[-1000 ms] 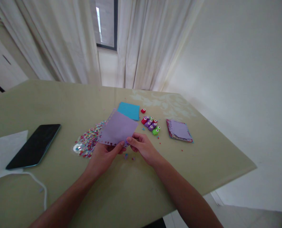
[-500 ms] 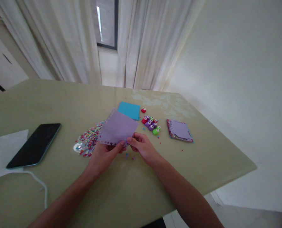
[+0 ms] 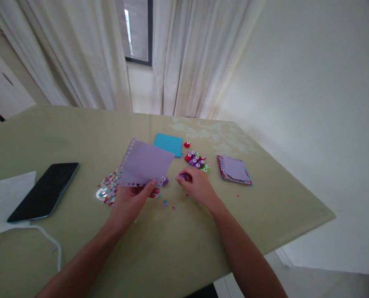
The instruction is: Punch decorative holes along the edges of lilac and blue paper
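My left hand (image 3: pixel 136 200) pinches the lower edge of a purple sheet of paper (image 3: pixel 147 163) between thumb and fingers. Small punched holes run along the sheet's left and bottom edges. My right hand (image 3: pixel 198 186) is apart from the paper, its fingers closed on a small purple craft punch (image 3: pixel 183 176), mostly hidden by them. Another purple punch (image 3: pixel 165 181) with an eye-like white top shows at the sheet's lower right corner; whether it touches the paper I cannot tell. Beyond my right hand stands a cluster of red, purple and green punches (image 3: pixel 195 160).
Colourful confetti (image 3: pixel 108 188) lies heaped left of my left hand. Farther back are blue paper (image 3: pixel 168 145) and a lone red punch (image 3: pixel 187 144). A stack of punched sheets (image 3: pixel 234 169) sits right. A black tablet (image 3: pixel 44 192) and white cable (image 3: pixel 49 235) lie left.
My right hand has left the paper's edge and moved right, holding a purple punch. The sheet has shifted left in my left hand, uncovering the other purple punch.
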Demonstrator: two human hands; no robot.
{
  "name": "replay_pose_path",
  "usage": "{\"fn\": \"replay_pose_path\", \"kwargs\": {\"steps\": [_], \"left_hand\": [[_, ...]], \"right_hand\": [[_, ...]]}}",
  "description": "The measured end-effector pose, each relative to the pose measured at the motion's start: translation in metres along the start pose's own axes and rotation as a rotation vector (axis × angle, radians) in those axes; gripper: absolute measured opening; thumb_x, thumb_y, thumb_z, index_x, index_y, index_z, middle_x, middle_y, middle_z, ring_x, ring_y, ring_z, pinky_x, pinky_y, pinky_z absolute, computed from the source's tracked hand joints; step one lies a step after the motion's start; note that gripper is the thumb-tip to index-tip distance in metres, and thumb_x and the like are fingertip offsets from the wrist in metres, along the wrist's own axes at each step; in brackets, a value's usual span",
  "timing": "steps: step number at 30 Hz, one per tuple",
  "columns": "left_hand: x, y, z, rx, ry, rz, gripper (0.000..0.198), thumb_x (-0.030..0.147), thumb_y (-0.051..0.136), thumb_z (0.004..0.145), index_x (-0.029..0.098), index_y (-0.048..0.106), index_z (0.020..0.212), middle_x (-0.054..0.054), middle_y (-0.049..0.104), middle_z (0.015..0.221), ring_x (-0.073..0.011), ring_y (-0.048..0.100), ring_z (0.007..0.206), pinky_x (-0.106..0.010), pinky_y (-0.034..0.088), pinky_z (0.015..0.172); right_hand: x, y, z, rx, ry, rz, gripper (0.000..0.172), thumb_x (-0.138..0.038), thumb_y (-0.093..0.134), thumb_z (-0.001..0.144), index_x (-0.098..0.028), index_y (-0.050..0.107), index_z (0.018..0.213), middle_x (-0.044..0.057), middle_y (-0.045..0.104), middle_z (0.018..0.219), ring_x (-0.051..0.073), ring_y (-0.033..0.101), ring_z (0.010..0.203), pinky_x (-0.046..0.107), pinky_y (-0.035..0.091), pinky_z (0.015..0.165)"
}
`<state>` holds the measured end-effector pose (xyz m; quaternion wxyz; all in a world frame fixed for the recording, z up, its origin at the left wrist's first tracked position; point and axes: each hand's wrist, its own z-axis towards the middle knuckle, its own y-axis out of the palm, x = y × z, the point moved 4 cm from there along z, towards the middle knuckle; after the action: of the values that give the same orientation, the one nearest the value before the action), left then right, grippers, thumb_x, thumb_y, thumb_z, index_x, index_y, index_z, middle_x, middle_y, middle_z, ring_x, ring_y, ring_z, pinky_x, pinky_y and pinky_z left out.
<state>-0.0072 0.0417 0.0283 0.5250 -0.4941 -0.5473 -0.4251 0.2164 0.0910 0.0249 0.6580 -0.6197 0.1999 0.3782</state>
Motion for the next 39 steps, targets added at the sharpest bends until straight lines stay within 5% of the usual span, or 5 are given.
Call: {"fn": "replay_pose_path", "kwargs": {"steps": [7,13,17,35,39], "left_hand": [[-0.009,-0.002,0.0,-0.009,-0.037,0.041,0.038,0.056,0.081,0.073,0.019,0.077,0.071,-0.008,0.078,0.064,-0.0247,0.076,0.058,-0.032,0.063,0.059],[-0.009,-0.004,0.003,0.012,-0.03,-0.03,0.041,0.056,0.084,0.071,0.017,0.08,0.081,-0.01,0.083,0.077,-0.0273,0.081,0.072,-0.036,0.068,0.071],[-0.013,-0.005,0.005,0.033,-0.034,-0.053,0.042,0.055,0.088,0.068,0.017,0.08,0.083,-0.009,0.084,0.081,-0.0264,0.081,0.074,-0.035,0.067,0.071],[-0.01,-0.005,0.003,0.072,-0.083,-0.055,0.036,0.051,0.085,0.07,0.018,0.08,0.082,-0.007,0.083,0.077,-0.0257,0.081,0.071,-0.034,0.068,0.07],[-0.01,-0.004,0.002,0.052,-0.103,-0.028,0.038,0.051,0.086,0.071,0.017,0.08,0.086,-0.007,0.083,0.075,-0.0254,0.08,0.068,-0.034,0.067,0.068]], "right_hand": [[-0.002,0.021,0.001,-0.062,-0.065,-0.042,0.023,-0.038,0.07,0.104,-0.019,0.08,0.113,0.007,0.071,0.106,0.018,0.065,0.084,0.034,0.048,0.085],[0.011,-0.04,0.003,0.237,0.146,-0.431,0.015,-0.033,0.071,0.1,-0.018,0.074,0.104,0.012,0.069,0.114,0.024,0.067,0.093,0.035,0.047,0.086],[0.027,-0.065,0.001,0.22,0.395,-0.671,0.022,-0.041,0.071,0.101,-0.02,0.071,0.104,0.012,0.073,0.104,0.028,0.069,0.093,0.035,0.044,0.076],[0.017,-0.013,0.0,-0.04,0.122,-0.524,0.014,-0.013,0.067,0.091,-0.017,0.07,0.104,0.015,0.073,0.117,0.028,0.068,0.108,0.036,0.047,0.094],[0.009,-0.008,-0.001,0.015,0.076,-0.211,0.014,-0.021,0.066,0.094,-0.019,0.065,0.108,0.01,0.073,0.106,0.025,0.069,0.097,0.038,0.05,0.09]]}}
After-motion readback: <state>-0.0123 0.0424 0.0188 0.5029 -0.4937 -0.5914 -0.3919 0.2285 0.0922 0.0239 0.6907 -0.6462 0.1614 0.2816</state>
